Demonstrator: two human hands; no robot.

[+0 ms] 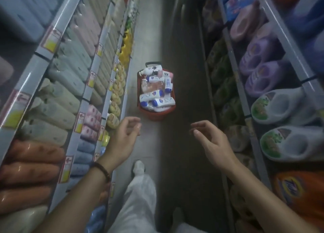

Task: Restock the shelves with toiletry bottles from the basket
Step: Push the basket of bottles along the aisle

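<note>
Basket [154, 112] of bottles [157, 88] sits on the aisle floor [150, 39] ahead, near the left shelves [98, 71]; left hand [125, 136] and right hand [210, 141] hang relaxed, empty, bare floor between them

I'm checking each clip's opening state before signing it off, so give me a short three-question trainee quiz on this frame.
1. True or false: the left hand grips a bottle.
2. Where does the red basket of bottles stand? A) on the aisle floor ahead of the person B) on a left shelf C) on a right shelf
3. Fill in: the beaded bracelet sits on the ___ wrist.
Key: 1 false, it and the right hand hold nothing; 2 A; 3 left.
</note>
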